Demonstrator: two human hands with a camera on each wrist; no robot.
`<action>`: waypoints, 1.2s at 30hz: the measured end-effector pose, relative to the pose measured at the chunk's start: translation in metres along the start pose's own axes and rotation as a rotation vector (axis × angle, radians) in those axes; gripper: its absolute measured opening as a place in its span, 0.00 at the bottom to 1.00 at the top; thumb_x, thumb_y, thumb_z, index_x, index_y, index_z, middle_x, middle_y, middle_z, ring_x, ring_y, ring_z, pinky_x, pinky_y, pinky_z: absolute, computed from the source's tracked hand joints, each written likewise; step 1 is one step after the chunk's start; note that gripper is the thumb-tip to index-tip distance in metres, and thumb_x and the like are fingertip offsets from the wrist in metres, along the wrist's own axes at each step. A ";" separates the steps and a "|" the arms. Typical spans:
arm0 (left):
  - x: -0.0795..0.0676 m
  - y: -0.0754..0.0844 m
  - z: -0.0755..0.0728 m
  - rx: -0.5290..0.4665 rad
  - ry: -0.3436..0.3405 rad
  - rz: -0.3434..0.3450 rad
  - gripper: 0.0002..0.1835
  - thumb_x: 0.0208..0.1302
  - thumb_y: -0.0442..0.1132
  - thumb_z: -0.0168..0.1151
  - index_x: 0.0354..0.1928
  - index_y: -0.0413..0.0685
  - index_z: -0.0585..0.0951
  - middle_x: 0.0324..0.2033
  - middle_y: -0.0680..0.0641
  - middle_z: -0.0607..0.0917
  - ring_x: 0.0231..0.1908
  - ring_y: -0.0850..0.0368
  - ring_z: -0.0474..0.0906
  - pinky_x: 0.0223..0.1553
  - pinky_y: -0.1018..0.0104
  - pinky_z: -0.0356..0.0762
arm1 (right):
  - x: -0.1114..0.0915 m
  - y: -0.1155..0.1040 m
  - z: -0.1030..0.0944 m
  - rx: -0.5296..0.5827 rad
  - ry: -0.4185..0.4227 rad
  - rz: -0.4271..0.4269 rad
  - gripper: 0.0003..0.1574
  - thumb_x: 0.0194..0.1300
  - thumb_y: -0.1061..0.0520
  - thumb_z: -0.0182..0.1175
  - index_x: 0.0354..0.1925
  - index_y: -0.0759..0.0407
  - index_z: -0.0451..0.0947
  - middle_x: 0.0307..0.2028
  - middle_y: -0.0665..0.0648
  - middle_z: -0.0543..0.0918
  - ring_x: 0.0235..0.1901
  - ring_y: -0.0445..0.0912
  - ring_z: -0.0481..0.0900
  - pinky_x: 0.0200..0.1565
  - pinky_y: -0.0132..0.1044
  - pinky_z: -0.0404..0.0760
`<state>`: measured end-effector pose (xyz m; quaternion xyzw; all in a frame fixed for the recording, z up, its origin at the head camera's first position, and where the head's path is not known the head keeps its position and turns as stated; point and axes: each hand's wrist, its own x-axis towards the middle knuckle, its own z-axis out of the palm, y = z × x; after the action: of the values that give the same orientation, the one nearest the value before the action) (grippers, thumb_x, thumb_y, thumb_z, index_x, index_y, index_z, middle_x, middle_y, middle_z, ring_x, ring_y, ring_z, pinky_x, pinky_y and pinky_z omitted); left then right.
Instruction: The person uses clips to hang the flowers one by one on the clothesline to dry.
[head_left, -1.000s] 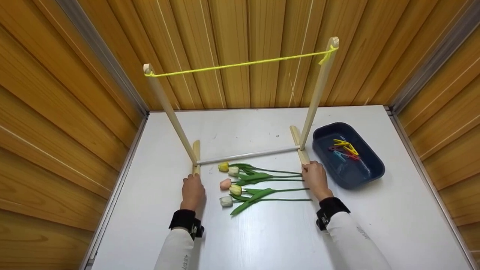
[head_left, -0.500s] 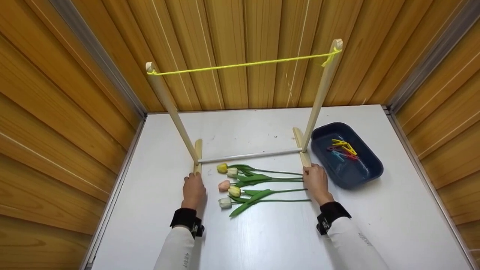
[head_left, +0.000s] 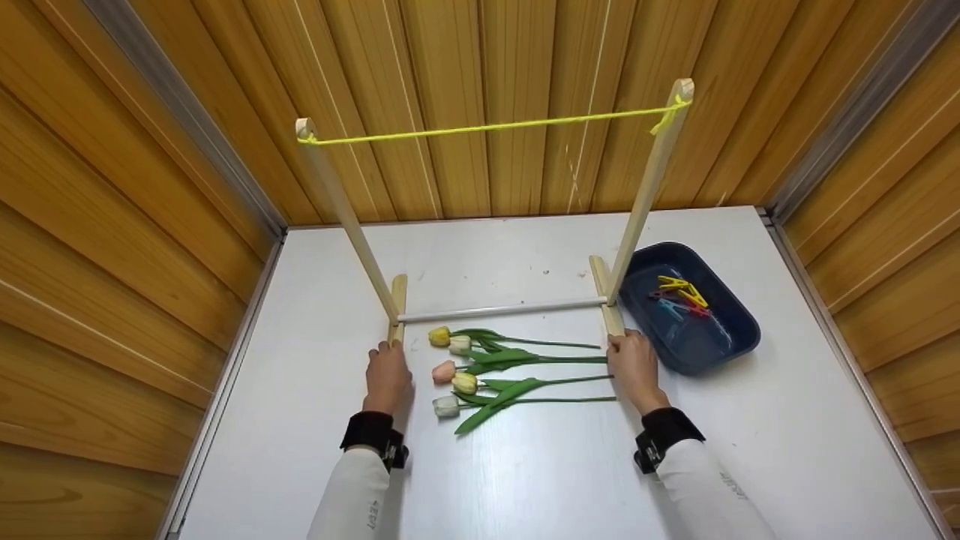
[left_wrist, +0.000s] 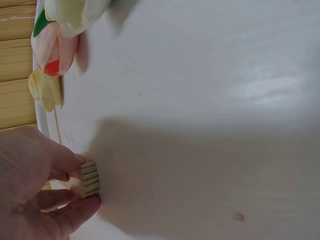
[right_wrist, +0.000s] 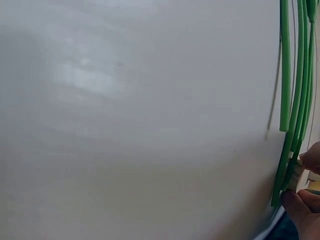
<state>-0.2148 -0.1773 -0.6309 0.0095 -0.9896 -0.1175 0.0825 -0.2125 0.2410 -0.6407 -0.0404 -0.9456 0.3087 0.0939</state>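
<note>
A wooden stand has two upright posts, the left post (head_left: 349, 225) and the right post (head_left: 649, 187). A yellow string (head_left: 480, 129) is tied between their tops, and a white rod (head_left: 502, 309) joins them low down. My left hand (head_left: 388, 377) grips the front end of the left foot (left_wrist: 90, 179) between thumb and fingers. The front end of the right foot (right_wrist: 296, 175) is pinched by my right hand (head_left: 634, 367). Several artificial tulips lie between my hands, with a pink tulip head (head_left: 443, 372) toward the left and green stems (head_left: 570, 360) reaching the right foot.
A dark blue tub (head_left: 724, 300) stands just right of the stand, overlapped by the right post in the head view. Inside are several clothespins (head_left: 681, 294) in yellow, blue and red. Wood-panelled walls (head_left: 487, 97) enclose the white table (head_left: 517, 480) at the back and sides.
The stand has slid a little right past the tulips, toward the tub, its left side shifting slightly back and its right side slightly forward. Both hands keep their grip on the feet.
</note>
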 end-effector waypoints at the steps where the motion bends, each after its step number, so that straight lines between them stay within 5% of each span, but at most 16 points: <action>1: 0.000 0.000 0.000 -0.002 0.007 0.000 0.09 0.58 0.24 0.60 0.41 0.28 0.79 0.34 0.31 0.81 0.33 0.35 0.77 0.33 0.46 0.81 | 0.000 0.000 0.000 -0.004 -0.002 0.005 0.14 0.61 0.68 0.60 0.46 0.70 0.85 0.50 0.77 0.82 0.51 0.71 0.80 0.56 0.62 0.77; 18: -0.003 0.009 0.008 0.030 0.075 -0.009 0.10 0.59 0.23 0.59 0.44 0.28 0.78 0.36 0.31 0.80 0.34 0.35 0.76 0.33 0.48 0.81 | 0.002 0.005 -0.003 -0.020 -0.046 -0.025 0.13 0.67 0.66 0.56 0.43 0.69 0.86 0.50 0.75 0.83 0.48 0.70 0.81 0.53 0.62 0.77; 23: -0.001 0.006 0.003 0.023 0.101 -0.018 0.12 0.58 0.23 0.59 0.44 0.28 0.77 0.36 0.31 0.80 0.35 0.34 0.76 0.34 0.47 0.80 | 0.003 0.003 -0.002 -0.006 -0.068 -0.017 0.15 0.67 0.64 0.58 0.48 0.68 0.85 0.51 0.74 0.82 0.51 0.68 0.80 0.56 0.61 0.77; 36: 0.001 0.001 0.008 -0.048 0.023 -0.003 0.17 0.60 0.22 0.57 0.52 0.28 0.76 0.47 0.29 0.80 0.38 0.33 0.77 0.36 0.45 0.80 | -0.003 0.004 -0.007 -0.019 -0.038 0.019 0.15 0.62 0.65 0.61 0.46 0.69 0.85 0.43 0.73 0.84 0.46 0.66 0.82 0.52 0.60 0.78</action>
<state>-0.2167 -0.1743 -0.6378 0.0101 -0.9855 -0.1412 0.0938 -0.2078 0.2475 -0.6383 -0.0442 -0.9497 0.3013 0.0725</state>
